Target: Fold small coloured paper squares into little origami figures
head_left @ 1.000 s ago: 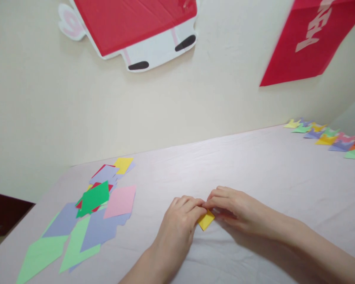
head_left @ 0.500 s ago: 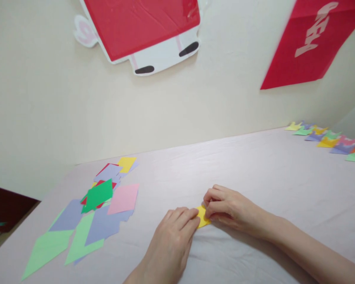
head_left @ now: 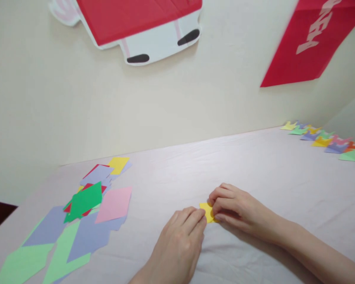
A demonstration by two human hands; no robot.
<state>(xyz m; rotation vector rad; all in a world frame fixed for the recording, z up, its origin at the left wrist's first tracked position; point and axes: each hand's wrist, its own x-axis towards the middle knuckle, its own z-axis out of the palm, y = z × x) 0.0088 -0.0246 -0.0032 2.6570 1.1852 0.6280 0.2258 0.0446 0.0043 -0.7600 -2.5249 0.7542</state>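
A small folded piece of yellow paper (head_left: 209,213) lies on the pale cloth between my two hands. My left hand (head_left: 181,236) presses on its left edge with bent fingers held together. From the right, my right hand (head_left: 232,207) pinches the paper's right side between thumb and curled fingers. Fingers cover both ends, so only the paper's middle shows and its full shape cannot be made out.
Loose paper sheets in green (head_left: 85,202), pink (head_left: 114,204), purple and yellow lie spread at the left. Several small folded paper crowns (head_left: 322,141) line the far right. Behind the cloth-covered surface (head_left: 171,169) rises a wall (head_left: 165,106) with red decorations.
The camera view has shifted slightly. Both hands stay at the yellow paper, and a little more of its upper edge shows. My right fingers have moved slightly along it.
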